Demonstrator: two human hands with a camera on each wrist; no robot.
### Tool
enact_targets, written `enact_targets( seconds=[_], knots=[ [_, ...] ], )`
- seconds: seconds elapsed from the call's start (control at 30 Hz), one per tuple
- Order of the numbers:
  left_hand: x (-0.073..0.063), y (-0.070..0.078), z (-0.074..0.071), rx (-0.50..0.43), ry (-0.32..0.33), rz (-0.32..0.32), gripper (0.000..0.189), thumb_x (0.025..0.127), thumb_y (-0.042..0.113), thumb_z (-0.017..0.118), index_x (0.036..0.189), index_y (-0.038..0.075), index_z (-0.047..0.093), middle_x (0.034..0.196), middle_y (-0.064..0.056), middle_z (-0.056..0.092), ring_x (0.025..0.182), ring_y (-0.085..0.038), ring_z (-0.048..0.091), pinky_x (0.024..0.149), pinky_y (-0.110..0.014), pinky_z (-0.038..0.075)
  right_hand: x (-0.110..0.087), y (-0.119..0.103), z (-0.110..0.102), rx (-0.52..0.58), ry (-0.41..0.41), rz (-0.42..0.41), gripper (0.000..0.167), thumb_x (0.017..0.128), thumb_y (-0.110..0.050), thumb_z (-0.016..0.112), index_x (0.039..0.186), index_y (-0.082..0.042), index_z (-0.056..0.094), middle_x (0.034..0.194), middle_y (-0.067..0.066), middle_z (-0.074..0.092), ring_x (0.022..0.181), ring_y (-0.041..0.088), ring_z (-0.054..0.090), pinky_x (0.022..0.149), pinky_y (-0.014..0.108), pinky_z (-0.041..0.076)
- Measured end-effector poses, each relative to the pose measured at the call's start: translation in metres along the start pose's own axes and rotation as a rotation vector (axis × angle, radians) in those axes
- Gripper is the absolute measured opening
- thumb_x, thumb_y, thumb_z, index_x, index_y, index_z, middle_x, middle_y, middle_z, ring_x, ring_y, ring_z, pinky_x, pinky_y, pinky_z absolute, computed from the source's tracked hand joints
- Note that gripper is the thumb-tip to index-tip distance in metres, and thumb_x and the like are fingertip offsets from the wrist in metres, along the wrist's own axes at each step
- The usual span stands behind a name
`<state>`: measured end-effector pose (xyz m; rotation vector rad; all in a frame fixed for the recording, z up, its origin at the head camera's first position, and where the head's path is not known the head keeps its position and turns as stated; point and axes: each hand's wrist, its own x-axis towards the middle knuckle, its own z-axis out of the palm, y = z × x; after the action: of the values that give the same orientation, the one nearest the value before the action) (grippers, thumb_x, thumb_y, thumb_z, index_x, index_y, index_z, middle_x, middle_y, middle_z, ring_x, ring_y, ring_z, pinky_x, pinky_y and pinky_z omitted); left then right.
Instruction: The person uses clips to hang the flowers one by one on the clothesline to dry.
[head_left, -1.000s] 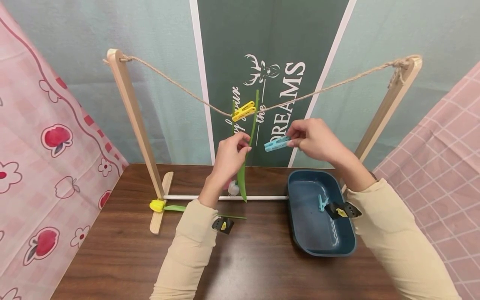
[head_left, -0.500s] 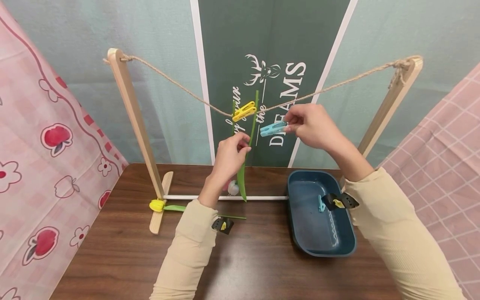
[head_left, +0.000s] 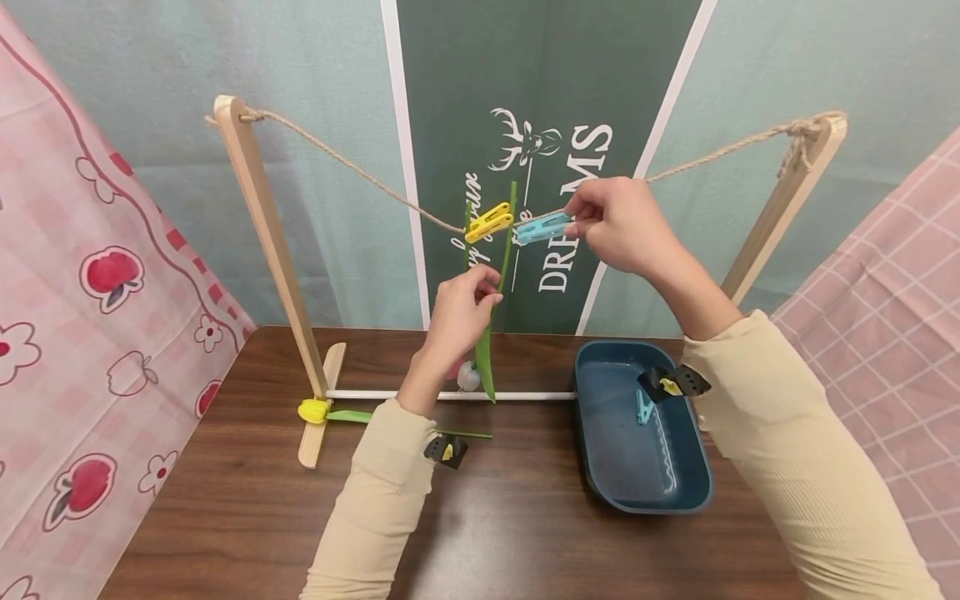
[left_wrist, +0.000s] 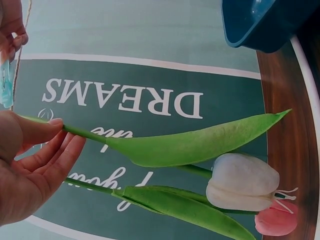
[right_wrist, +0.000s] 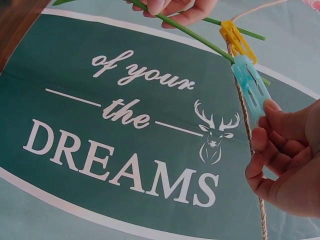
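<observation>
My left hand (head_left: 465,312) pinches the green stem of a white tulip (left_wrist: 242,181), whose head hangs downward. The stem's upper end rises past the sagging rope (head_left: 337,171). My right hand (head_left: 622,225) grips a light blue clothespin (head_left: 542,227) by its handle end, at the rope just right of that stem. In the right wrist view its tip overlaps the stem; whether it clamps anything I cannot tell. A yellow clothespin (head_left: 489,222) sits on the rope to the left, at the stem of a pink tulip (left_wrist: 276,220) that hangs beside the white one.
Wooden posts (head_left: 262,225) carry the rope ends, with a white bar (head_left: 532,396) low between them. On the table (head_left: 247,517) lies a yellow tulip (head_left: 312,411) at the left post's foot. A dark blue basin (head_left: 588,467) at right holds another blue clothespin (head_left: 643,408).
My right hand has risen and moved slightly left, bringing the blue clothespin from below the rope up to it, close to the stem. The left hand stays in place on the stem.
</observation>
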<state>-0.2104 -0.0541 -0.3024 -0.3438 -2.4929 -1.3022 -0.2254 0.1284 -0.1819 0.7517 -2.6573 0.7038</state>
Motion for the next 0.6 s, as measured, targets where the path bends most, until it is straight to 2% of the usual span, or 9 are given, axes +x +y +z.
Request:
enact_targets(
  seconds=[0.37, 0.6],
  knots=[
    [0.002, -0.001, 0.0, 0.004, 0.006, -0.005, 0.017, 0.085, 0.004, 0.063, 0.101, 0.002, 0.062, 0.083, -0.006, 0.063, 0.074, -0.017, 0.056, 0.064, -0.029, 0.046, 0.012, -0.005, -0.008, -0.037, 0.032, -0.049, 0.003, 0.08, 0.005, 0.059, 0.08, 0.006, 0.062, 0.072, 0.017, 0.061, 0.066, 0.026, 0.052, 0.06, 0.031, 0.038],
    [0.003, 0.001, -0.001, 0.016, 0.002, -0.001, 0.017, 0.085, 0.004, 0.063, 0.102, 0.002, 0.062, 0.084, -0.006, 0.064, 0.075, -0.018, 0.057, 0.064, -0.029, 0.047, 0.021, -0.009, -0.012, -0.099, 0.003, -0.06, 0.01, 0.077, 0.008, 0.054, 0.075, 0.004, 0.063, 0.067, 0.015, 0.062, 0.064, 0.026, 0.052, 0.059, 0.032, 0.036]
  ],
)
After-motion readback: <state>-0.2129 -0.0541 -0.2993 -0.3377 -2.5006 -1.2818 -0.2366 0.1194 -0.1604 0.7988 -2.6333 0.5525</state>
